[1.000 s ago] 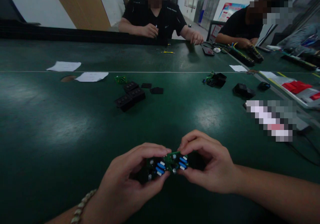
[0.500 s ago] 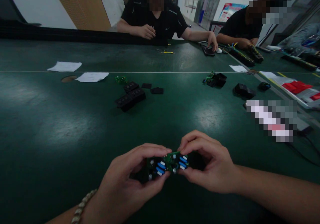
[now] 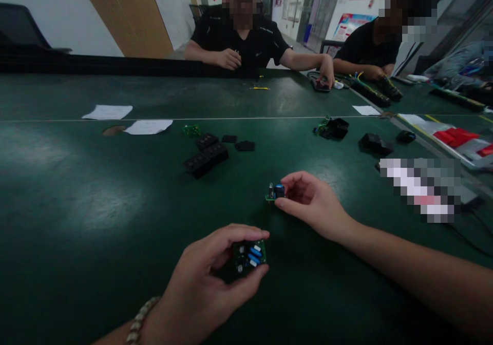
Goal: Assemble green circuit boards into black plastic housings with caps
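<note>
Near the front of the dark green table, my left hand (image 3: 215, 273) grips a small green circuit board (image 3: 251, 255) by its edges, between thumb and fingers. Blue and white parts show on its face. Farther forward and to the right, my right hand (image 3: 316, 204) pinches a second circuit board (image 3: 274, 193), seen nearly edge-on, with a dark blue part and a small upright cylinder on top. The two boards are apart, and the right one is held above the table surface.
Black housings (image 3: 206, 159), flat black pieces (image 3: 245, 146) and a green board (image 3: 191, 130) lie beyond my hands. Farther right are a black housing with wires (image 3: 332, 128), another black case (image 3: 375, 142) and a mouse (image 3: 405, 137). Two people (image 3: 246, 42) (image 3: 370, 47) sit across the table.
The two boards, side by side before, are now apart. My right hand has moved forward with its board and tilted it; my left hand has shifted slightly right with the other.
</note>
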Demonstrator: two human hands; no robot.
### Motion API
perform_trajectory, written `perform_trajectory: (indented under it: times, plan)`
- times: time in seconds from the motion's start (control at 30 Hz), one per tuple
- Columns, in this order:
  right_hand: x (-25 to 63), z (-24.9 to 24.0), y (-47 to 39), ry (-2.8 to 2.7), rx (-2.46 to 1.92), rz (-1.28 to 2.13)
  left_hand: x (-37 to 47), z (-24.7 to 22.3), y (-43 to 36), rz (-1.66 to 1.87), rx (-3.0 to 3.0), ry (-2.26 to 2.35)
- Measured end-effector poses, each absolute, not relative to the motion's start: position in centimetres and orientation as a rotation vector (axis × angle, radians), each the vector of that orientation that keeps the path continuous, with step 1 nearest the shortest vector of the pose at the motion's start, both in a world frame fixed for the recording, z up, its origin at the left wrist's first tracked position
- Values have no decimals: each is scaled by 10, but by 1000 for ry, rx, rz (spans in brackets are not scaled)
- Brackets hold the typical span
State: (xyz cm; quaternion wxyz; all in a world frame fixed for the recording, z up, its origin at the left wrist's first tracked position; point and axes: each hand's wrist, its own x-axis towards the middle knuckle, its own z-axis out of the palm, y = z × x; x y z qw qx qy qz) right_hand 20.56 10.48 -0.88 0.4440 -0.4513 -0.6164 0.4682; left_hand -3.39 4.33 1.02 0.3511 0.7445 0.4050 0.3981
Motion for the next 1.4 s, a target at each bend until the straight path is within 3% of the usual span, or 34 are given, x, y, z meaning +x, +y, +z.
perform_trajectory:
  times: [0.47, 0.77, 0.93, 1.4]
  plan:
    - [128, 10, 238, -1922, -1268, 528, -37, 5, 45, 1057, 1931, 990]
    - [33, 45, 308, -2222, -1348, 567, -43, 1, 40, 1054, 1921, 931]
    - [3, 52, 317, -2315, -1564, 635, -38, -2, 46, 1098, 1893, 926]
    - [-18, 46, 294, -2378, -1612, 358, -40, -4, 42, 1082, 1873, 930]
